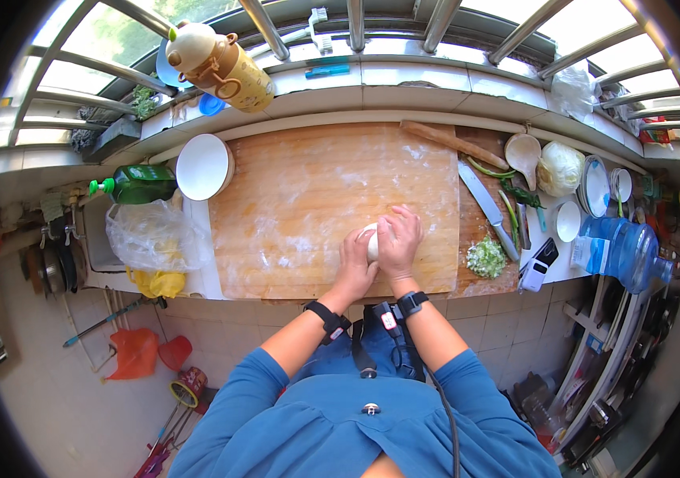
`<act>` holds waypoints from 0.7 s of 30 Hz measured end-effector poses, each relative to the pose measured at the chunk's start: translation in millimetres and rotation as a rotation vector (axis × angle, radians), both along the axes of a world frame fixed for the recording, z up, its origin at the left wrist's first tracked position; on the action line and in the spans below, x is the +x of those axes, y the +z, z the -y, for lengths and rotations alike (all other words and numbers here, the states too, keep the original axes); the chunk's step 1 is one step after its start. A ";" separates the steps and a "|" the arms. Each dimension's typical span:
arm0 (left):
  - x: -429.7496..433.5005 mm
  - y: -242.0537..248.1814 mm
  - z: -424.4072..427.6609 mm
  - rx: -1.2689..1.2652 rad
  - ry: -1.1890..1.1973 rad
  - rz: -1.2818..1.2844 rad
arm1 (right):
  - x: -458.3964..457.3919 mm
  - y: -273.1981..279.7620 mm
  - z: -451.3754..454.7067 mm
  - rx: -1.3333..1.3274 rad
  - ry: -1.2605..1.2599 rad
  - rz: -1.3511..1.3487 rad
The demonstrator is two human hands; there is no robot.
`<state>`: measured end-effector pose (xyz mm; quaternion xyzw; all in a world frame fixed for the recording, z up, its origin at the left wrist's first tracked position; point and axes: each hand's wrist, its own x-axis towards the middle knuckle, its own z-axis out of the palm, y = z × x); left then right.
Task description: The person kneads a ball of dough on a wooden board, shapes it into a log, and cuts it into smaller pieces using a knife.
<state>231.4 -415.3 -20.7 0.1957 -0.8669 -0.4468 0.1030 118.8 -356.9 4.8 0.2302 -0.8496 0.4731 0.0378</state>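
A lump of white dough (371, 244) sits between my two hands on a large wooden board (292, 179) dusted with flour. My left hand (355, 266) cups the dough from its left side, with the fingers curled over it. Pressed against the right side is my right hand (398, 242), its fingers pointing away from me. Much of the dough is hidden under the hands. Both hands are over the right half of the board, toward its near edge.
Right of the board lie a rolling pin (453, 144), a kitchen knife (486, 203), chopped scallions (487, 258) and a phone (534, 275). A blue water jug (627, 254) stands farther right. At left are a white bowl (203, 167), a green bottle (140, 183) and a plastic bag (151, 233).
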 end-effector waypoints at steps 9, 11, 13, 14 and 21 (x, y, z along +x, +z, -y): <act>-84.5 3.9 46.3 0.363 0.276 0.304 | -64.7 -30.8 66.6 0.523 0.028 0.072; -90.5 16.2 55.1 0.917 0.276 0.286 | -73.6 -11.2 70.2 0.490 0.249 0.014; -68.6 27.1 41.7 1.270 0.338 0.281 | -69.7 8.6 60.1 0.403 0.383 -0.010; -53.1 29.9 37.0 1.310 0.266 0.205 | -60.9 17.9 46.6 0.312 0.399 -0.030; -4.1 1.8 -12.3 0.146 0.078 -0.045 | 4.5 15.7 -17.1 -0.098 0.092 -0.051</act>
